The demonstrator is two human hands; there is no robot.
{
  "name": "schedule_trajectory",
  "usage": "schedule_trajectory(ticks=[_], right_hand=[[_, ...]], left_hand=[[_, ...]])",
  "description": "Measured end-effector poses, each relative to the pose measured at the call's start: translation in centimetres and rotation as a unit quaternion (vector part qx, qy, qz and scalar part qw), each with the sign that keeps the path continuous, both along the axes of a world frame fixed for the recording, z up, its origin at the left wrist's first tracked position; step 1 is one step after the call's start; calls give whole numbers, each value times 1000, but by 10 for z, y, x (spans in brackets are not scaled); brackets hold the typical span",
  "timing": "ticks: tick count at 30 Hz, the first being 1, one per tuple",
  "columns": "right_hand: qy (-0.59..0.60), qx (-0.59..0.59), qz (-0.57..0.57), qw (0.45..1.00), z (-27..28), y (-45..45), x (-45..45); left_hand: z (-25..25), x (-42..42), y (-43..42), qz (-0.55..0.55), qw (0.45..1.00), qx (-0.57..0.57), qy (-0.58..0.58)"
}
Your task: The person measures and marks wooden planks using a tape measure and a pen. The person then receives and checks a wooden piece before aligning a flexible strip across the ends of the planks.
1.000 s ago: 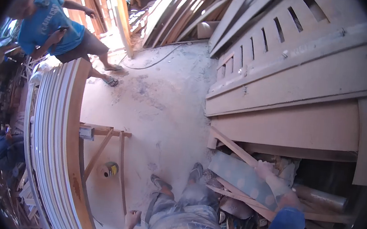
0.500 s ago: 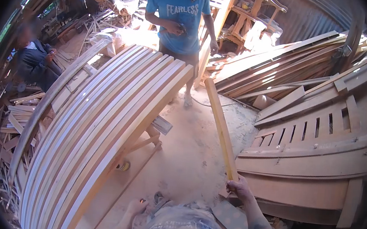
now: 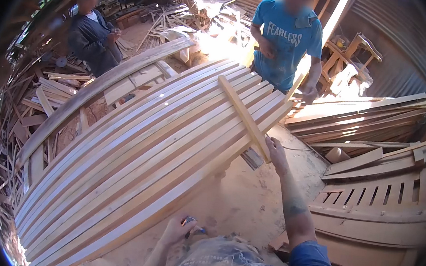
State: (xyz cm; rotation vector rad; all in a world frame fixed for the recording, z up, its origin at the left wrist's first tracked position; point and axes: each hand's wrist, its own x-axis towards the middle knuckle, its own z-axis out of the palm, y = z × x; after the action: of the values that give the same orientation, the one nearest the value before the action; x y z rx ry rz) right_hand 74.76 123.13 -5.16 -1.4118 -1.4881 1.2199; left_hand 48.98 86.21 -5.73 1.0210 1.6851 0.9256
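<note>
My right hand (image 3: 275, 154) grips the near end of a short wooden stick (image 3: 243, 114), which lies slantwise across the far right part of a row of long pale boards (image 3: 138, 162). The boards stand side by side, bowed in the wide lens. Low in the view, close to my shirt, my left hand (image 3: 181, 229) is closed around a small dark object (image 3: 191, 221), too small to name. It is just off the boards' near edge.
A person in a blue shirt (image 3: 286, 42) stands beyond the boards' far end. Another person in dark clothes (image 3: 95, 39) is at the upper left. Stacked planks (image 3: 363, 119) and slatted wooden panels (image 3: 373, 225) fill the right; wood scraps (image 3: 63, 93) lie left.
The view has swung toward the boards. My right hand has lifted the stick from the pile at the right, and it now lies across the boards. My left hand stays low.
</note>
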Motion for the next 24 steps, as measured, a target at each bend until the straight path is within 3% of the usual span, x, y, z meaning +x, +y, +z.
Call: schedule_trajectory(ticks=[2,4,6,7,8,9,10,11,12,14,16,18,19,20,22,24], right_hand=[[29,42,-58,997,-11,6,20],[136,-52,-157,977,-24,-21,36],[98,-123,-181,971,-84,-45,73],[-25,-179,-163,970,-148,-53,108],[-117,-229,-91,962,-211,-77,142],[-344,-202,123,909,-280,-108,186],[-507,-290,238,776,-282,-152,195],[-558,-276,320,714,-268,-197,200],[-580,-173,459,650,-330,-230,239],[-348,-360,405,765,-239,-282,239],[-263,-433,339,792,-221,-292,227],[-300,-575,294,702,-227,-258,198],[-320,-557,299,706,-270,-235,205],[-325,-508,260,754,-282,-215,197],[-329,-372,207,843,-283,-160,174],[-312,-319,210,870,-263,-105,145]], left_hand=[[7,-9,-11,36,998,20,-52],[3,-14,-22,65,992,22,-106],[-3,-18,-30,85,984,12,-156],[-3,-19,-30,86,984,22,-156],[-2,-19,-30,87,983,32,-157],[0,-17,-31,88,983,40,-158],[4,-15,-32,92,980,39,-171],[10,-12,-32,97,978,37,-183],[13,-11,-29,103,975,38,-192],[11,-3,-27,139,962,33,-235],[10,6,-23,158,951,30,-263],[8,13,-11,162,946,39,-277],[9,15,-4,152,945,47,-287],[10,17,5,140,943,56,-297],[18,24,25,126,935,69,-325],[27,33,46,118,922,75,-360]])
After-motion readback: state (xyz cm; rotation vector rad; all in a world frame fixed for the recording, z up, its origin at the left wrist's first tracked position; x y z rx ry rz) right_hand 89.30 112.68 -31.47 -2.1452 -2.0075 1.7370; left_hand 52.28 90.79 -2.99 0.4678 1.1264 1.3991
